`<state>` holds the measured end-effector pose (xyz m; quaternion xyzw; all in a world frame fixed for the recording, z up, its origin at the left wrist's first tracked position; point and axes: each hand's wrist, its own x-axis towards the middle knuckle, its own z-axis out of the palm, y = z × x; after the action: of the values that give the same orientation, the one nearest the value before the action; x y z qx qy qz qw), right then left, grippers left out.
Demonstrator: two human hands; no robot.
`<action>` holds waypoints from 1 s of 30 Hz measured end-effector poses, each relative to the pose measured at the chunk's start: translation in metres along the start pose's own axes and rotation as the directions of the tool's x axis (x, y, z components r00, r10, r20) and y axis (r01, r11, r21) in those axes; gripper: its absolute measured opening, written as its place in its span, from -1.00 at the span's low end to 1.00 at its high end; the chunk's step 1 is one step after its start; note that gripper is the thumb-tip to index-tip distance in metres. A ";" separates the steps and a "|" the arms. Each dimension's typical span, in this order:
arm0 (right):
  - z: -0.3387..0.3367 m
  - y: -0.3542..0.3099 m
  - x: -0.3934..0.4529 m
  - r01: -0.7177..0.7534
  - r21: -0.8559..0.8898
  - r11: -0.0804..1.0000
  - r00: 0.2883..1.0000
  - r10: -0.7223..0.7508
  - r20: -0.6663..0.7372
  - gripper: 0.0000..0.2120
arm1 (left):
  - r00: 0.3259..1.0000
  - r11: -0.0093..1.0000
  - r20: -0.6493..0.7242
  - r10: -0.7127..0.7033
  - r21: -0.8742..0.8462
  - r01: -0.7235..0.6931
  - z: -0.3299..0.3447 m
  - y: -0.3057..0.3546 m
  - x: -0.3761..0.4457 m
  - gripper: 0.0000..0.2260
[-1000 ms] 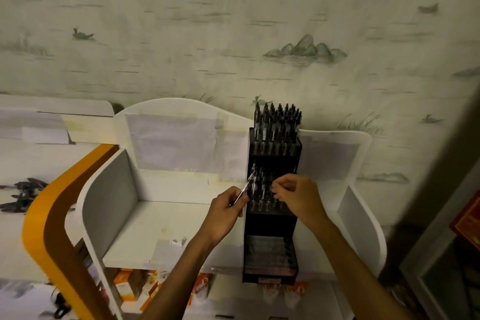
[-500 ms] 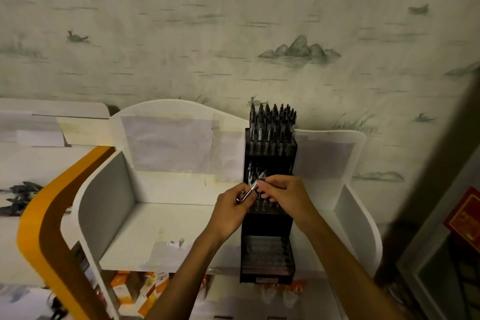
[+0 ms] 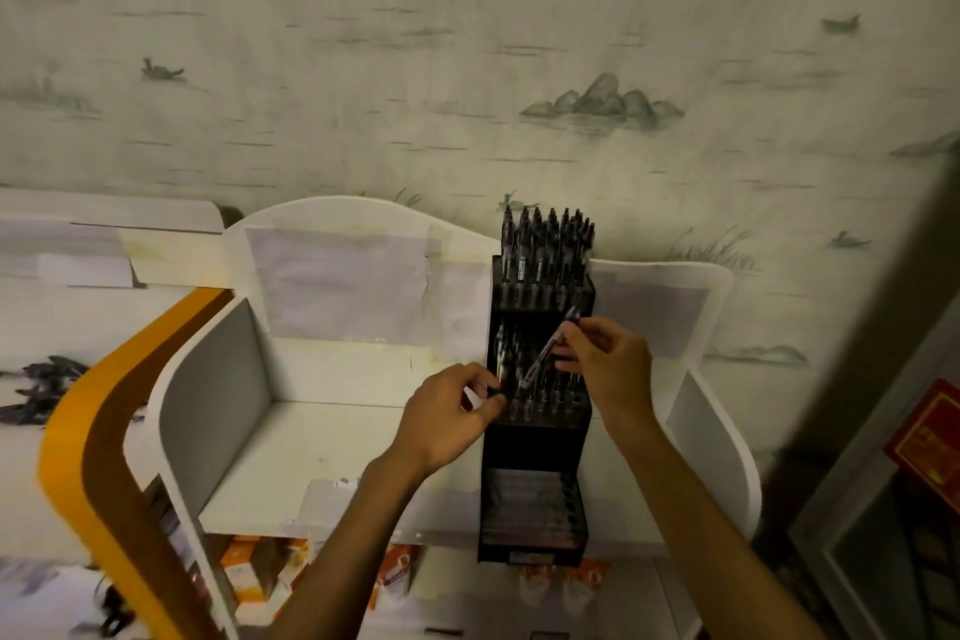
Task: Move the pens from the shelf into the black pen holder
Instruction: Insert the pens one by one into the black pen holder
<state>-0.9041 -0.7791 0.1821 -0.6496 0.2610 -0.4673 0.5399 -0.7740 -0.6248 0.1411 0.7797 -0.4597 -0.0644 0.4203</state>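
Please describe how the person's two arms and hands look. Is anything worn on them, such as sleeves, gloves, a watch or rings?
Both forearms are bare as far as the frame shows: no sleeves and no gloves. The left hand and the right hand show no watch or bracelet at the wrist. The dim light hides whether rings are worn.

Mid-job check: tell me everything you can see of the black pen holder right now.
The black pen holder is a tall, stepped rack of dark, plastic-looking material, standing upright on the white shelf toward its right side. Its top tier is packed with upright dark pens, the middle tier is partly filled, and the lowest tier looks empty. The right hand pinches a tilted pen over the middle tier; the left hand is at its left edge, contact unclear.
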 end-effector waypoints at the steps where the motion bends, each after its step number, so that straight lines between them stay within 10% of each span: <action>1: -0.001 -0.001 0.002 0.041 -0.052 0.998 0.999 -0.042 -0.010 -0.91 | 1.000 0.999 -0.006 0.010 0.040 -0.010 -0.002 -0.001 0.000 -0.88; 10: -0.008 0.002 0.007 0.309 -0.496 0.812 0.942 -0.333 0.042 -0.87 | 0.994 0.949 -0.044 0.100 0.306 -0.082 -0.008 -0.009 0.002 -0.73; 30: -0.007 0.046 -0.012 0.214 -0.669 0.711 0.977 -0.144 0.160 -0.76 | 0.999 0.954 0.012 0.053 0.295 -0.054 0.000 -0.014 -0.009 -0.71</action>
<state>-0.9080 -0.7855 0.1352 -0.8462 0.3238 -0.3569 0.2275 -0.7697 -0.6147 0.1289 0.8207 -0.4861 0.0146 0.3000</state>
